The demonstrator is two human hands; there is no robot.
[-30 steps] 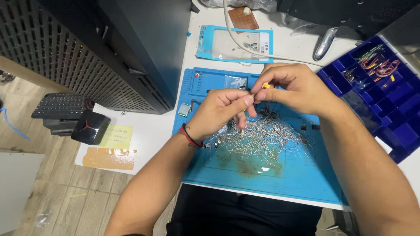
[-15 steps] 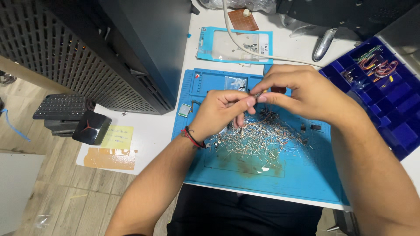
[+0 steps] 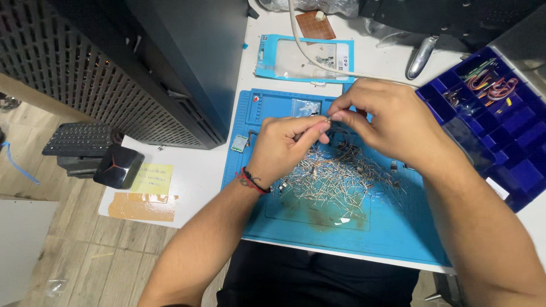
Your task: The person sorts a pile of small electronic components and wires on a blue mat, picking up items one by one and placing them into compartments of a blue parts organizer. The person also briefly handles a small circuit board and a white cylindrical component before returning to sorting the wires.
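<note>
Nearest the camera, both forearms reach up from the bottom edge over a blue mat (image 3: 364, 239) that lies on the white table (image 3: 199, 176). On the mat, just below the hands, spreads a loose heap of thin metal wire pieces (image 3: 335, 182), with a brownish stain under its near side.

Above the heap, the left hand (image 3: 281, 149), with a red and black band at the wrist, is closed in a pinch: thumb and forefinger point to the right and grip one end of a small wire piece (image 3: 327, 119). The right hand (image 3: 387, 122) comes in from the other side, its fingertips pinched on the same piece from the right, so the two hands meet tip to tip. The piece looks to lie roughly left to right between them, though it is so small and so covered by the fingers that its exact line is hard to tell. Both hands are equally close to it; it hangs clear of the mat, over the far edge of the heap.

Farther out, a blue tray with compartments (image 3: 512, 131) sits to the right, holding coloured wires in its far cells. Beyond the mat lies a light blue flat package (image 3: 304, 57), crossed by a white cable (image 3: 352, 74). To the left stands a large black computer case (image 3: 142, 68).
</note>
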